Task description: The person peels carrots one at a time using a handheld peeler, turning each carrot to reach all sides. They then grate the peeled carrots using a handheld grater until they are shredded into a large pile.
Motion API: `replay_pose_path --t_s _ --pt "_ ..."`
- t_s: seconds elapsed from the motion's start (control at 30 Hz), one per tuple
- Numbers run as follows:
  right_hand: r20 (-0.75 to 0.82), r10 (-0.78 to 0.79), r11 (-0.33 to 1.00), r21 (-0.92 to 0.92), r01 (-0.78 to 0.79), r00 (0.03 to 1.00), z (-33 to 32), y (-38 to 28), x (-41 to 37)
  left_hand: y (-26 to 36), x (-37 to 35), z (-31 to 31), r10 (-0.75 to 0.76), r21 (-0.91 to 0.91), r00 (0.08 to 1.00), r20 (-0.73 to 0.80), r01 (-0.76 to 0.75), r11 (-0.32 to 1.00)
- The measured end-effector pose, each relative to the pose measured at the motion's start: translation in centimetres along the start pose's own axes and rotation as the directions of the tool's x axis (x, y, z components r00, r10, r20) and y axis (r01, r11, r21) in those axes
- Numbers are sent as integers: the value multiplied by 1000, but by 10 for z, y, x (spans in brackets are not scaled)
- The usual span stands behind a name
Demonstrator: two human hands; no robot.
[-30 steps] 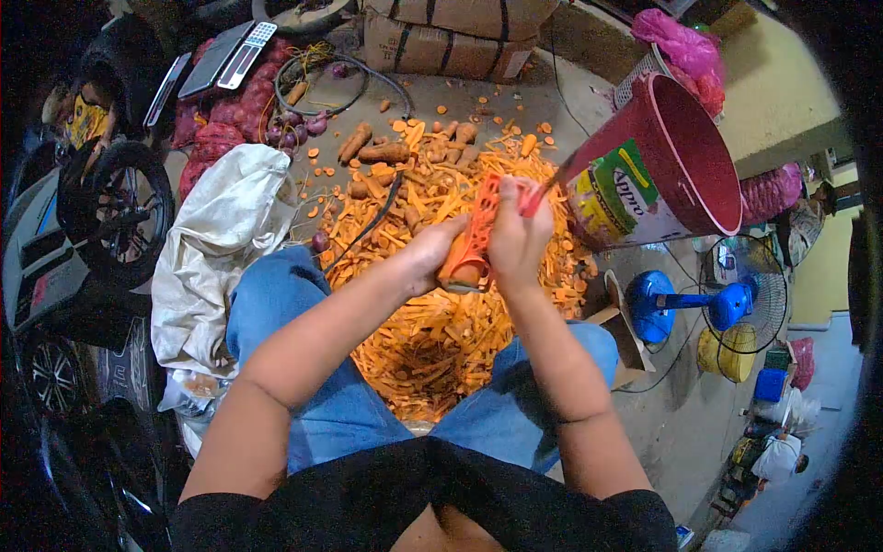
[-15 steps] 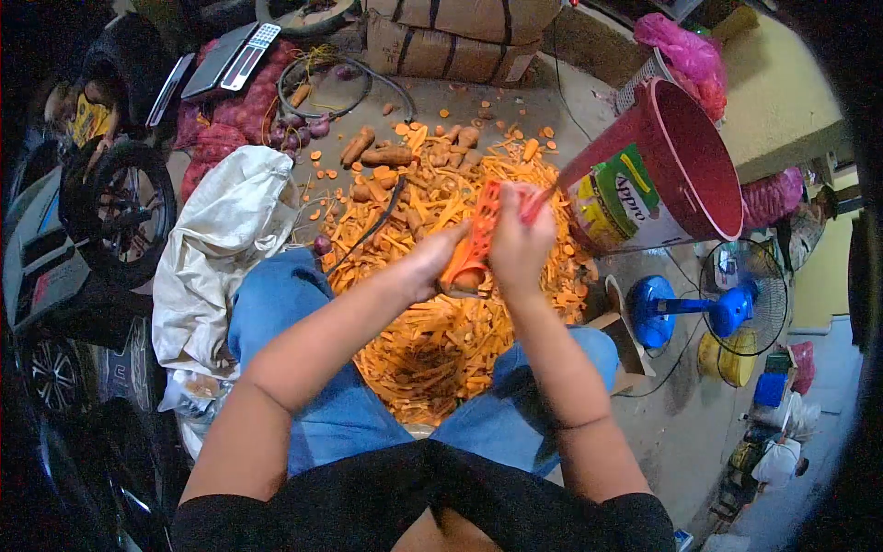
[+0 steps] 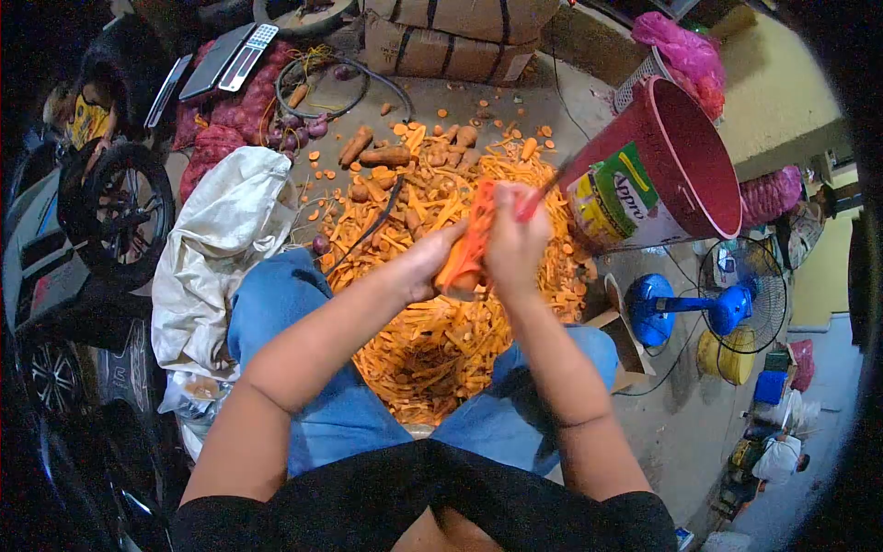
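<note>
My left hand (image 3: 425, 265) is closed around a thick carrot (image 3: 460, 279), its blunt end facing me. My right hand (image 3: 517, 241) grips an orange peeler (image 3: 481, 221) with holes along its frame, which lies over the carrot. A red handle (image 3: 527, 208) also juts from the right fist, and a dark, narrow blade-like part reaches past it towards the bucket; motion blurs this area. Beneath both hands, between my knees, spreads a large heap of orange peelings (image 3: 432, 322). Whole brown-orange roots (image 3: 384, 156) lie at its far side, with round cut slices scattered about.
A red bucket (image 3: 696, 156) leans open at the right of the heap. Beyond it stands a blue fan (image 3: 653, 308). On the left lie a white sack (image 3: 221, 239), net bags of onions (image 3: 216, 152) and a scale (image 3: 221, 63). Strapped bales (image 3: 451, 51) stand behind.
The right hand and peeler have shifted slightly along the carrot, tilting a little. My left hand stays nearly in place, and the heap looks the same.
</note>
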State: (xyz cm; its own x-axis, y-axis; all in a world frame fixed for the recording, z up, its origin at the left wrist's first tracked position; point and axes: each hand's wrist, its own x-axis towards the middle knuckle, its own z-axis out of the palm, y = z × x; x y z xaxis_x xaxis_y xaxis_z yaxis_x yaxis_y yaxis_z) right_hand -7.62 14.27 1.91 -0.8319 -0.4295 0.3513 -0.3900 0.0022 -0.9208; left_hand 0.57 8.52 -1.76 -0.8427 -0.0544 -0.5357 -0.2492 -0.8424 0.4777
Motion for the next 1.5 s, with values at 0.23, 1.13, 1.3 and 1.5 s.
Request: replay_pose_path --t_s 0.23,1.13,1.3,1.5 --pt "-376 -36 997 -81 5 926 -32 55 71 4 -19 12 5 238 999 -52 8 971" --pt "-122 -124 992 -44 119 985 2 14 24 0 -9 6 174 251 983 -64 -153 956" --pt "-436 49 998 -23 -66 899 -37 53 84 1 -17 11 44 194 998 -44 -34 980" --pt "-38 -124 992 -8 124 992 3 -2 5 -1 4 -2 83 8 996 -27 -83 997"
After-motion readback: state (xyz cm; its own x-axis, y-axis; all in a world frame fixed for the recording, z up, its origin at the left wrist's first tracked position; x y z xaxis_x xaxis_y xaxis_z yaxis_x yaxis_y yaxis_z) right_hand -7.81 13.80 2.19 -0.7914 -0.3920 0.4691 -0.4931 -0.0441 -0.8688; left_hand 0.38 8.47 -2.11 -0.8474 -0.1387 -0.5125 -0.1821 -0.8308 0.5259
